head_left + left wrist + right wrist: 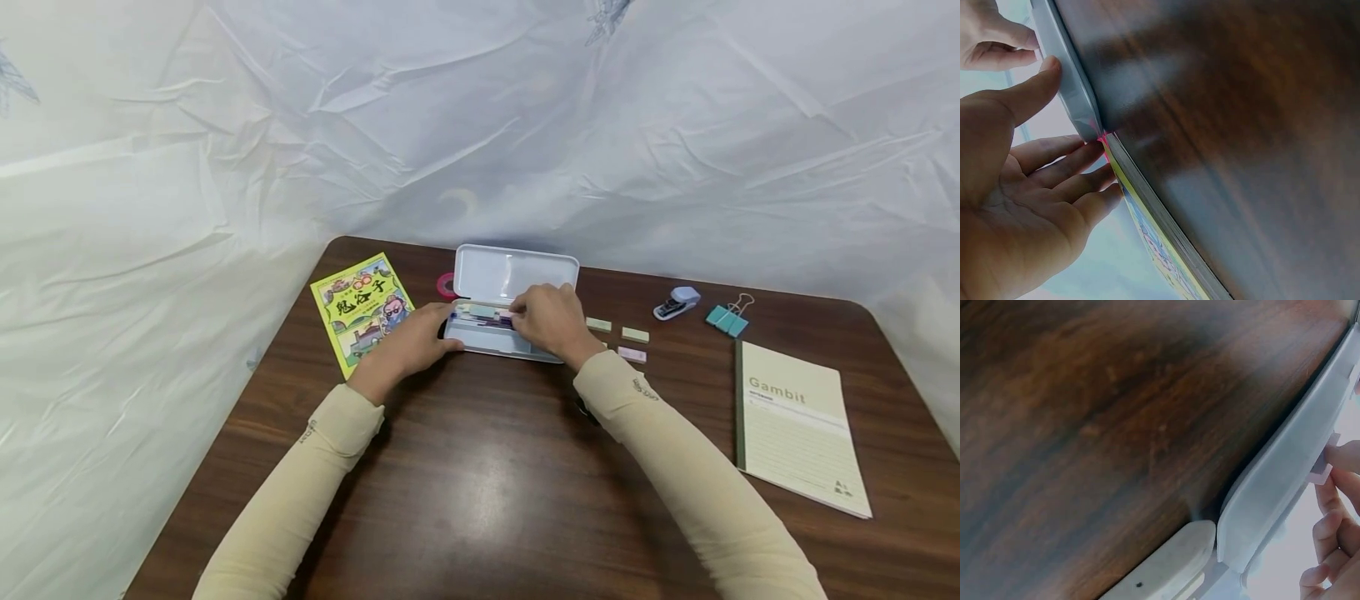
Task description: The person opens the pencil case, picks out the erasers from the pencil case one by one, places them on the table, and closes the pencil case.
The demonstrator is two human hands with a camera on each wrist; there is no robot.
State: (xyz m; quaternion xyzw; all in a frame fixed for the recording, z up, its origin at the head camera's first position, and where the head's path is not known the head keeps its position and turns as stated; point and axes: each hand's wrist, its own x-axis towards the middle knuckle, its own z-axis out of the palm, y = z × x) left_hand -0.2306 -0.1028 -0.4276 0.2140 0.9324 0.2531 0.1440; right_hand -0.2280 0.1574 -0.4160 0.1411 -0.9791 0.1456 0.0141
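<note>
The head view is evenly and softly lit; the wooden table (487,467) carries a pale sheen at its middle and faint shadows beside the sleeves. Wide-angle bending curves the edges. Both wrist views are dimmer and underexposed, with blurred wood grain, out-of-focus fingers and washed-out bright patches behind the case.

Long beige sleeves (300,492) with small dark print near the cuffs.

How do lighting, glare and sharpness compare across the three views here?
Head view: evenly lit and sharp, soft glare on the table, edges bowed by the wide lens. Left wrist view: dim, the left hand close and soft. Right wrist view: dark, the case blurred, bright backlight at right.
</note>
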